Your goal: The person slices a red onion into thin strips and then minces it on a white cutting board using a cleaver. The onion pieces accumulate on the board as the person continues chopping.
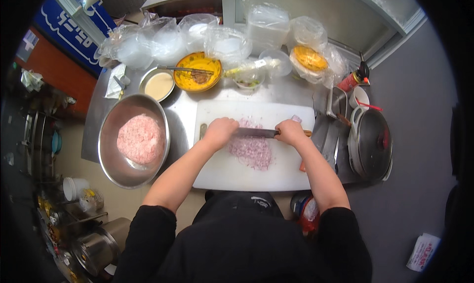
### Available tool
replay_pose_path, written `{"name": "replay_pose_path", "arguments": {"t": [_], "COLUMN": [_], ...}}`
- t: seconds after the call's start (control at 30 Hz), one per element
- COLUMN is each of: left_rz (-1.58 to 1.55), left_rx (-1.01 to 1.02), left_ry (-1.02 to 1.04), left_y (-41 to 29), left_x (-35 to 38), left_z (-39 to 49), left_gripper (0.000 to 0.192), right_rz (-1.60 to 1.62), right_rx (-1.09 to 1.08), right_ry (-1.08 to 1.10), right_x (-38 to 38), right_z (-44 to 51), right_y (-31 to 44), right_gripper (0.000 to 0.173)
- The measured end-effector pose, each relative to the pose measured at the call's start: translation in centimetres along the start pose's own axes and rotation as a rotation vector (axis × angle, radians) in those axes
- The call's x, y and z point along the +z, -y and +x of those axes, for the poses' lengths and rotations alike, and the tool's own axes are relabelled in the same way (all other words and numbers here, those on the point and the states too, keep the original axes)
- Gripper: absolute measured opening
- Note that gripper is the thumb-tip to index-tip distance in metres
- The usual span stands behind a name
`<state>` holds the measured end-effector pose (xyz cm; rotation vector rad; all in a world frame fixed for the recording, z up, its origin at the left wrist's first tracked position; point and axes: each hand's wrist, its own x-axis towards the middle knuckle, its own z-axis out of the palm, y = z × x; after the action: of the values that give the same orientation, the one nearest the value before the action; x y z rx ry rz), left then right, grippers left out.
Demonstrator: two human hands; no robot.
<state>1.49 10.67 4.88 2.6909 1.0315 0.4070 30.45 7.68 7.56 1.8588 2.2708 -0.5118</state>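
Observation:
A white cutting board (214, 172) lies on the table before me. Across it I hold a broad kitchen knife (257, 132) level, its blade running left to right. My right hand (290, 132) grips the wooden handle. At the far end of the blade, my left hand (222, 131) has its fingers over the tip; the exact hold there is hidden. Finely chopped purple onion (253, 153) spreads under the blade and on the near side of it, with some beyond. One larger onion piece (296, 118) sits past my right hand.
A large steel bowl of ground meat (140, 138) stands left. Beyond the board are a yellow bowl (185, 84), a bowl of pale liquid (159, 88) and bagged containers (268, 27). On the right are a lidded pan (372, 144), a small knife (336, 153) and a torch canister (348, 82).

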Motion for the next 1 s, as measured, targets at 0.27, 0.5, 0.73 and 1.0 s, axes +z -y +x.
{"name": "replay_pose_path", "arguments": {"t": [0.27, 0.5, 0.73, 1.0], "left_rz": [0.038, -0.018, 0.029, 0.16], "left_rx": [-0.065, -0.079, -0.087, -0.09], "left_ry": [0.013, -0.036, -0.021, -0.052], "left_y": [0.6, 1.3, 2.2, 3.2], "left_x": [-0.2, 0.7, -0.6, -0.8], "left_z": [0.5, 0.9, 2.5, 3.7], "left_gripper": [0.016, 0.015, 0.015, 0.005], "right_rz": [-0.033, -0.007, 0.035, -0.081], "right_rx": [0.0, -0.061, -0.083, -0.09], "right_ry": [0.001, 0.002, -0.012, -0.072], "right_x": [-1.3, -1.1, -1.2, -1.5], "right_z": [1.6, 3.2, 3.7, 7.5], "right_y": [-0.1, -0.8, -1.4, -2.3], "right_gripper": [0.015, 0.013, 0.011, 0.01]}}
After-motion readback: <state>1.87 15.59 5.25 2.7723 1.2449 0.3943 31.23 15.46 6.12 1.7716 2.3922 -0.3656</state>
